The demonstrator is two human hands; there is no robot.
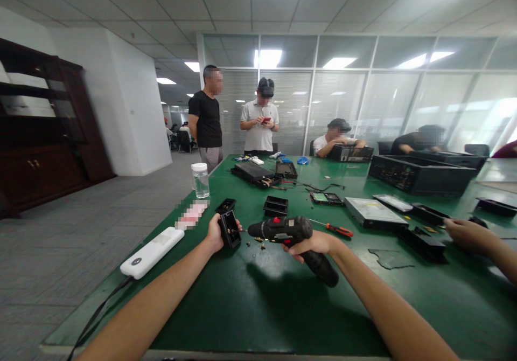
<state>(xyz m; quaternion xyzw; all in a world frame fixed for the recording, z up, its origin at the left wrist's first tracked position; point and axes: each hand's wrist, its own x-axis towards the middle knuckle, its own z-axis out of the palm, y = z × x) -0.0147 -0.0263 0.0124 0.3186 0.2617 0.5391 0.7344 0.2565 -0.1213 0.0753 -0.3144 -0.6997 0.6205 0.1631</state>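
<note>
While the left hand [215, 234] grips a small black housing [230, 229] upright on the green bench [258, 302], the right hand [313, 244] closes on a cordless screwdriver [288, 234], bit at the housing. Loose screws [258, 241] lie beneath: some seem already out, disassembly unfinished. Nearby: red-handled screwdriver [337, 229], white power bank [152, 252], optical drive [374, 212].
</note>
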